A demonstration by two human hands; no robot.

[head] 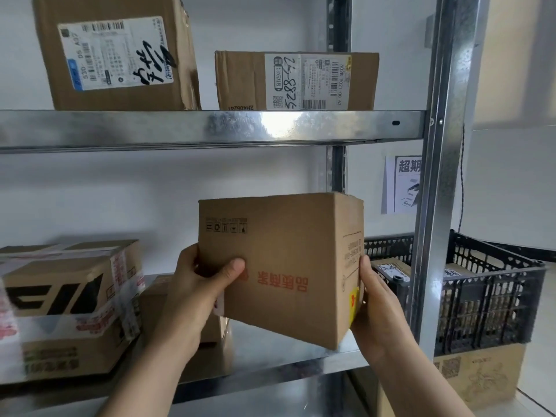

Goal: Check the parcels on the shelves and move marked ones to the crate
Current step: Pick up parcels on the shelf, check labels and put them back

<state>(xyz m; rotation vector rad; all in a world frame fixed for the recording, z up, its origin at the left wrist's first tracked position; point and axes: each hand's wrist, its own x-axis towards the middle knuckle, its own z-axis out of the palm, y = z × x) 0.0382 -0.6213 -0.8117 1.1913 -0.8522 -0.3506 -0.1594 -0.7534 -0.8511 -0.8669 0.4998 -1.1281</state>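
I hold a plain brown cardboard parcel (282, 260) tilted above the lower shelf (279, 341), its red printed characters upside down. My left hand (198, 284) grips its left edge with the thumb across the front face. Along the parcel's right side, my right hand (373, 299) holds it beside a yellow and red sticker. The black plastic crate (487, 302) stands to the right beyond the shelf post, with labelled parcels inside. On the upper shelf sit two labelled parcels, a large one (117, 52) with black handwriting and a smaller one (296, 81) with written numbers.
A taped parcel (69, 305) with black lettering sits at the left of the lower shelf, and a smaller box (207, 347) lies behind my left arm. A metal post (436, 206) separates shelf from crate. The crate rests on a large carton (481, 377). A printed notice (403, 185) hangs on the wall.
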